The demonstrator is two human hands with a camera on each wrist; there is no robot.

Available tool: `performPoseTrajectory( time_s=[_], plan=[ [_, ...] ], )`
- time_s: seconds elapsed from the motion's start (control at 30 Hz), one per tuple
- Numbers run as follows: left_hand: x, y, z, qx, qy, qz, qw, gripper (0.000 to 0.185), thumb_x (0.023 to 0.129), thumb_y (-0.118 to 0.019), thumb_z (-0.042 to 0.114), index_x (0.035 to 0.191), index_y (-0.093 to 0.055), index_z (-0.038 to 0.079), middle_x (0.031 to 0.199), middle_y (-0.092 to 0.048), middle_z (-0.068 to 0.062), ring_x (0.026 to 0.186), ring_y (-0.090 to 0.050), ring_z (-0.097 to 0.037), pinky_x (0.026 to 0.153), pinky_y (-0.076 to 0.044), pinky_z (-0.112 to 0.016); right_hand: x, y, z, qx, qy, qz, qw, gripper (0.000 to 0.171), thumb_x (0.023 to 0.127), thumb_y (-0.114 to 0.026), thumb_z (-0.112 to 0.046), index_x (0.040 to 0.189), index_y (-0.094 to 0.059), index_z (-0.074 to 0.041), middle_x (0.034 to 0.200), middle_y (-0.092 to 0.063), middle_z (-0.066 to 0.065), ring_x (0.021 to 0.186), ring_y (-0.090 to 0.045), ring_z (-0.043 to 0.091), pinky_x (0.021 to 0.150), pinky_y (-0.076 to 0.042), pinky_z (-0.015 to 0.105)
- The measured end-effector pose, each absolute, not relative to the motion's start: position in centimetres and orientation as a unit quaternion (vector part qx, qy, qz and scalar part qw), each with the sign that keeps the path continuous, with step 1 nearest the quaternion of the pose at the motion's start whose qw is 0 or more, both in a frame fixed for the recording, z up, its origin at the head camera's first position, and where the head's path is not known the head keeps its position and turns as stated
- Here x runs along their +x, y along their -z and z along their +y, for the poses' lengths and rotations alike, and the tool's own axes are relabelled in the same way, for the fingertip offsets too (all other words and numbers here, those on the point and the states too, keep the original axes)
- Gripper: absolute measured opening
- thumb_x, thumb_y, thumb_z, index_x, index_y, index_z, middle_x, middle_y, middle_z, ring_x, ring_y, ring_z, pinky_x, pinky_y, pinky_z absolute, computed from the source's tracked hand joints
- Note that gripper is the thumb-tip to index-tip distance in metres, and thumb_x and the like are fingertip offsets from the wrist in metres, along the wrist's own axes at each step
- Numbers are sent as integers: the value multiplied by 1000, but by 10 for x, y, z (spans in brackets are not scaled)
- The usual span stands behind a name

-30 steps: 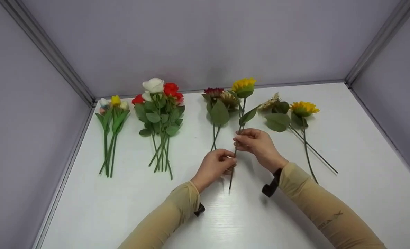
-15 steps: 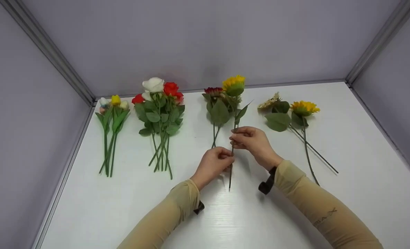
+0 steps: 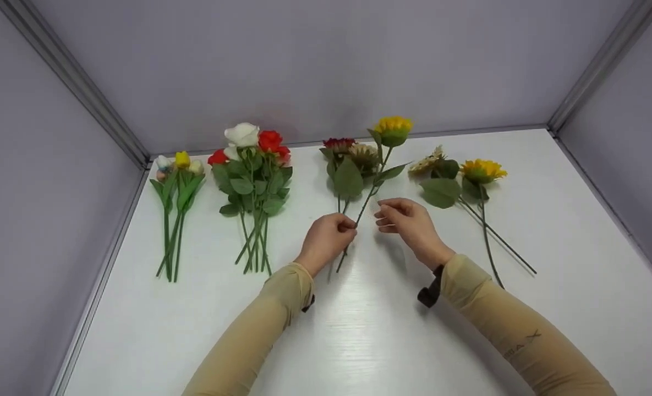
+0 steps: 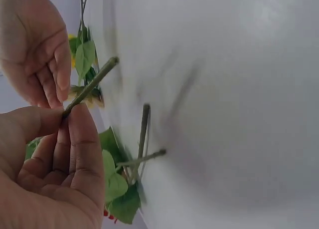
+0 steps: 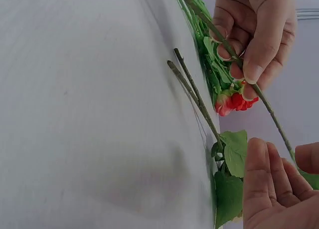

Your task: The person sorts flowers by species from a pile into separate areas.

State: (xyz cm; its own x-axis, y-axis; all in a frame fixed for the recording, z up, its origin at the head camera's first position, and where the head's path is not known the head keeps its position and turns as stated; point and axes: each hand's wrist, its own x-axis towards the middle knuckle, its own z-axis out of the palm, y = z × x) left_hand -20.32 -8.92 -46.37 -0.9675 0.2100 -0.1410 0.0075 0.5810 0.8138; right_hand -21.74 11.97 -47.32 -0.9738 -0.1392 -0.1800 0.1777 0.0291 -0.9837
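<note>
My left hand (image 3: 343, 230) pinches the lower stem of a yellow sunflower (image 3: 393, 130) and holds it tilted up to the right above the white table (image 3: 370, 341). The left wrist view shows thumb and fingers of my left hand (image 4: 67, 139) closed on the green stem (image 4: 94, 82). My right hand (image 3: 390, 215) hovers just right of the stem with loosely curled fingers and holds nothing. In the right wrist view the stem (image 5: 269, 109) runs from my left hand's fingers (image 5: 251, 39) towards the gap by my right hand (image 5: 279, 179).
Flowers lie in groups across the back of the table: tulips (image 3: 176, 181) at the left, red and white roses (image 3: 251, 165), a dark red and a beige flower (image 3: 348, 165) just behind my hands, and a sunflower with a beige flower (image 3: 469, 179) at the right. Grey walls enclose three sides.
My right hand has let go of the stem. My left hand moved up and left with it, and the flower head now leans to the right.
</note>
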Motion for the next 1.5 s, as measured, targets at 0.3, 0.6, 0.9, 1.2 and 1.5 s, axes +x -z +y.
performPoseTrajectory(
  time_s=[0.3,0.6,0.9,1.2,1.5],
  plan=[
    [-234,466,-84,60,-323,940,88,19,102,-64,12,111,-79,6,108,-74,-6,95,-68,-21,83,-56,-37,-214,478,133,31,692,714,103,35,106,-59,-15,131,-58,8,119,-66,25,110,-65,39,88,-59,37],
    [-238,482,-74,59,-278,956,74,15,99,-67,8,112,-73,3,108,-70,-11,102,-67,-25,84,-55,-38,-211,481,138,25,681,723,114,37,106,-59,-19,132,-59,8,118,-67,22,111,-64,38,92,-58,41],
    [-235,487,-78,67,-277,956,66,21,100,-68,13,117,-70,2,113,-68,-13,105,-67,-28,86,-55,-38,-211,482,143,25,675,728,117,37,106,-59,-18,131,-59,9,120,-65,25,111,-64,38,91,-58,39],
    [-230,480,-79,100,-268,958,31,37,99,-71,25,131,-66,5,122,-63,-13,110,-64,-30,90,-54,-41,-221,472,174,38,646,756,99,37,106,-57,-17,134,-58,8,122,-65,24,113,-63,39,88,-59,35],
    [-205,469,-48,284,-176,942,16,59,101,-67,37,152,-50,14,150,-51,-8,140,-45,-26,114,-39,-39,-235,451,249,43,560,826,45,42,108,-52,-25,135,-58,8,124,-62,27,108,-63,31,86,-58,31]
  ],
)
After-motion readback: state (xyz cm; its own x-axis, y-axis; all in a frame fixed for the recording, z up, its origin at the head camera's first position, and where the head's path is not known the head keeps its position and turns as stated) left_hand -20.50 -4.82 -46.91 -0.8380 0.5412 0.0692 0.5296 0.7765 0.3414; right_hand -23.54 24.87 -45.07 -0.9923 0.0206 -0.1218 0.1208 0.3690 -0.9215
